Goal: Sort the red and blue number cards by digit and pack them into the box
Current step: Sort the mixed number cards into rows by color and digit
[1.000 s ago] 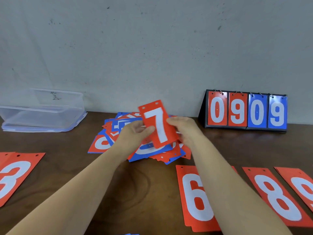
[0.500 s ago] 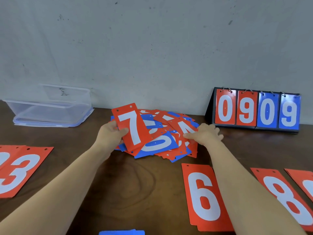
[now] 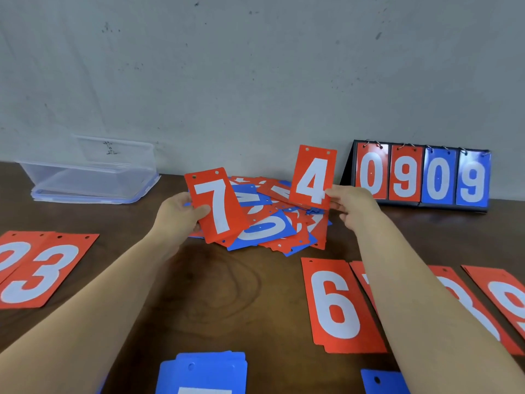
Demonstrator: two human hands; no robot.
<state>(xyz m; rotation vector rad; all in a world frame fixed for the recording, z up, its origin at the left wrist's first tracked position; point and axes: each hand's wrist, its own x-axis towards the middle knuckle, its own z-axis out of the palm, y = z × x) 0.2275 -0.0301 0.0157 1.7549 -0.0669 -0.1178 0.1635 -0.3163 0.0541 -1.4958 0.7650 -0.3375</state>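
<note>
Over the card pile (image 3: 264, 228) near the table's (image 3: 221, 294) back edge, left hand (image 3: 177, 214) holding a red 7 card (image 3: 217, 206), right hand (image 3: 355, 206) pinching a red 4 card (image 3: 312, 177), clear box (image 3: 93, 169) on blue-rimmed lid (image 3: 85, 196) at back-left corner

right hand (image 3: 350, 206) lifted red 4 card (image 3: 313, 177)
</note>
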